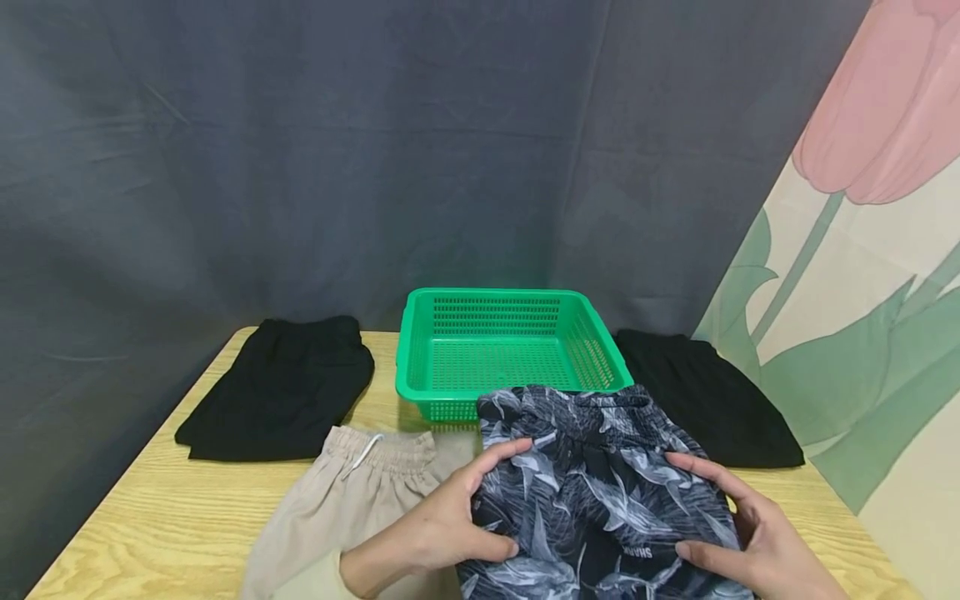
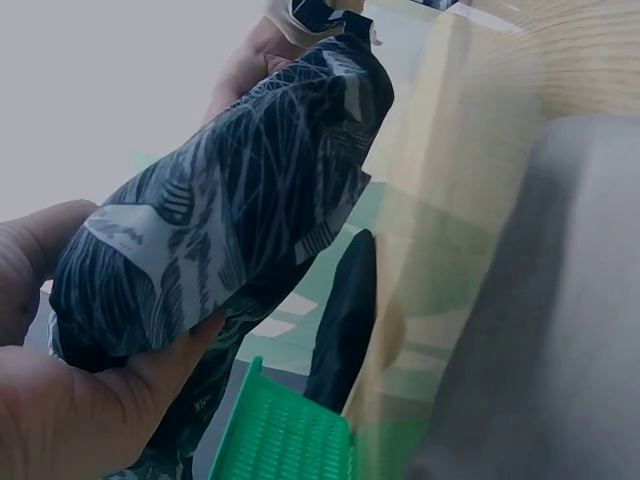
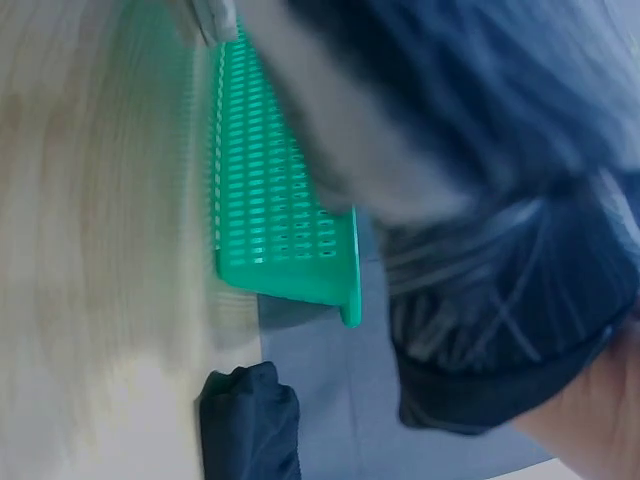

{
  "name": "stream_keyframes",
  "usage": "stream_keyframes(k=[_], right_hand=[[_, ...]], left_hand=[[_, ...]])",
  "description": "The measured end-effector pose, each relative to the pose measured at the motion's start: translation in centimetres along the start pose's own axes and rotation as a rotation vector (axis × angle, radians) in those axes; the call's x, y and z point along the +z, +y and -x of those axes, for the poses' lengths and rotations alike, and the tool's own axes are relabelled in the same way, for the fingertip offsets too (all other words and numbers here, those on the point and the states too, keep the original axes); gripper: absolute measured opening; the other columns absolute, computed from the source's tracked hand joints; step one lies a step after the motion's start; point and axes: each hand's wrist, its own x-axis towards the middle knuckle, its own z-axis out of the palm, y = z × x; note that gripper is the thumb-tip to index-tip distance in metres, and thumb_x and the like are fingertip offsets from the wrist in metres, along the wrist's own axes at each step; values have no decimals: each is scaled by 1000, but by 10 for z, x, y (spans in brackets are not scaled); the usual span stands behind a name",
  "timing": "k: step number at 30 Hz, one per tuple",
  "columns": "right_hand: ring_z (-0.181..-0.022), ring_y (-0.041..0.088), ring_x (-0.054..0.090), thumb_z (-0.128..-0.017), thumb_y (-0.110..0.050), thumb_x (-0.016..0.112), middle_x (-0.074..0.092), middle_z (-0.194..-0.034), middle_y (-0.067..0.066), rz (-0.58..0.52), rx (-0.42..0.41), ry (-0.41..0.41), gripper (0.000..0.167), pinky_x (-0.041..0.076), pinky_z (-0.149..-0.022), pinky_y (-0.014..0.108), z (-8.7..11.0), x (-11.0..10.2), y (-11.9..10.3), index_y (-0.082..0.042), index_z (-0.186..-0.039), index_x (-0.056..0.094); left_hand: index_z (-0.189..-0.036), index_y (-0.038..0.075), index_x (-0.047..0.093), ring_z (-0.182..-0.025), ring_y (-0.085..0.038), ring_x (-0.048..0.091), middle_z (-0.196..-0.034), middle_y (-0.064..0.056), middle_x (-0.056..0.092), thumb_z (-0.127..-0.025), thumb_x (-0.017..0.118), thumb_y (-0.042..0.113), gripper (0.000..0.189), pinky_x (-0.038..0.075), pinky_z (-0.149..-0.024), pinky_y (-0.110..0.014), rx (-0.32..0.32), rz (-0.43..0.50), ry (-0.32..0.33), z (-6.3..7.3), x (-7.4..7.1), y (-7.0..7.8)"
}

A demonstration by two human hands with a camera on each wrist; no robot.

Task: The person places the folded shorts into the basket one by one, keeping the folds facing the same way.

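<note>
Dark patterned shorts (image 1: 577,492) with grey and white figures and small upside-down lettering are held up in front of the basket. On their left side, my left hand (image 1: 457,517) grips the cloth, thumb in front; the left wrist view shows this hand (image 2: 90,400) with a fold of the shorts (image 2: 190,230) between thumb and fingers. My right hand (image 1: 757,525) holds the opposite side, its thumb across the front. In the right wrist view the shorts (image 3: 500,300) are blurred and cover much of the scene. Beige shorts (image 1: 352,492) with a white drawstring lie beneath my left forearm.
A green plastic basket (image 1: 414,350) stands at the back middle of the wooden table (image 1: 135,533). Folded black garments lie on either side of it, one black garment (image 1: 292,392) at left and another black garment (image 1: 697,400) at right. A dark curtain (image 1: 337,167) hangs behind.
</note>
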Motion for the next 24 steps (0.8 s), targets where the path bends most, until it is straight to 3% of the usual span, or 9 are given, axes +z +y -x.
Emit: stream_keyframes(k=[5,12,18,24], right_hand=[[-113,-6,46,-76,-1,79,38,-142,-14,52,15,15,82,50,-78,22,-6,-1,-8,-16,-146,41],[-112,1,52,-76,-7,81,38,-143,-1,5,49,3,81,50,-81,24,-18,0,-32,-21,-146,42],[-117,13,55,-78,2,77,38,-146,6,-112,-48,-37,79,50,-86,26,-27,4,-41,-14,-146,41],[-112,17,57,-77,1,78,42,-143,8,-125,-42,-23,80,50,-85,27,-35,8,-42,-15,-146,42]], left_hand=[[-148,30,38,-118,-18,51,-139,-1,47,-70,72,-10,94,42,-97,-29,2,12,2,0,-4,5],[-151,23,35,-121,-23,49,-139,-9,47,-71,71,-11,94,42,-98,-31,22,73,1,0,-11,9],[-152,18,32,-121,-26,49,-138,-13,47,-72,69,-13,93,42,-98,-33,54,130,-11,0,-21,13],[-153,17,30,-123,-27,46,-143,-14,41,-72,69,-13,95,42,-98,-34,69,136,-5,0,-33,17]])
